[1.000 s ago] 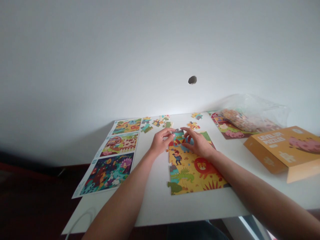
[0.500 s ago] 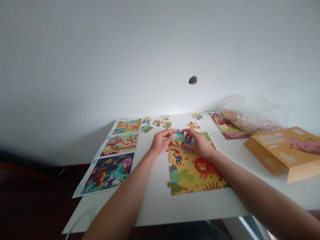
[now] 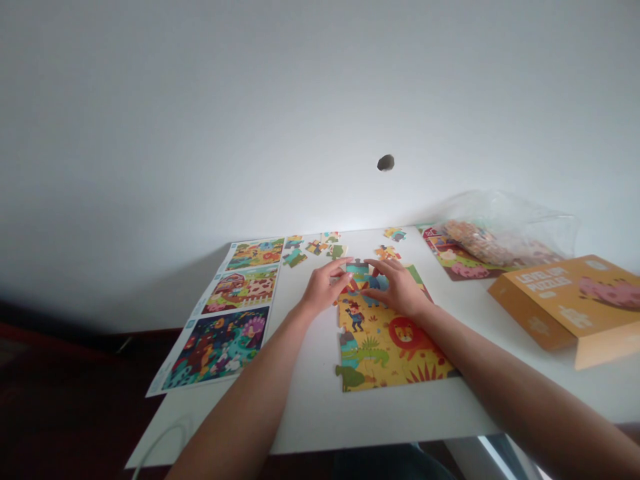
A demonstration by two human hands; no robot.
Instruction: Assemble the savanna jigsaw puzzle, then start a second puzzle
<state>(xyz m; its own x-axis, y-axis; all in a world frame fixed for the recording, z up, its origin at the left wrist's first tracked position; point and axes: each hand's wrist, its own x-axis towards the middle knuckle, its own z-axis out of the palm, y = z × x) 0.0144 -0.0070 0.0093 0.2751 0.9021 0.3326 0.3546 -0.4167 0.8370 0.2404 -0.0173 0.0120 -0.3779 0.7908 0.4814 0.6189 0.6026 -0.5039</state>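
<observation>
At the far left part of a partly joined jigsaw puzzle [image 3: 373, 353], my left hand [image 3: 323, 287] has its thumb and forefinger on the left side of a teal-topped puzzle piece [image 3: 357, 268]. From the other side, my right hand [image 3: 400, 290] grips the same piece with thumb and forefinger, its palm over the puzzle. Fingers cover parts of the piece, so whether it is locked into its neighbours cannot be told. The joined part shows a lion, a crocodile and an explorer on yellow. Loose puzzle pieces [image 3: 294, 257] lie beyond my left hand.
A picture sheet [image 3: 207, 323] with three scenes lies at the left. More loose pieces [image 3: 387, 253] lie behind the puzzle. At the right are a clear bag of pieces [image 3: 480, 240], a farm picture [image 3: 467, 269] beneath it, and an orange puzzle box [image 3: 565, 300]. A wall rises behind the white table [image 3: 310, 413].
Both hands stay almost in place. Between them, the piece's visible part has changed a little, with more of its teal top showing now.
</observation>
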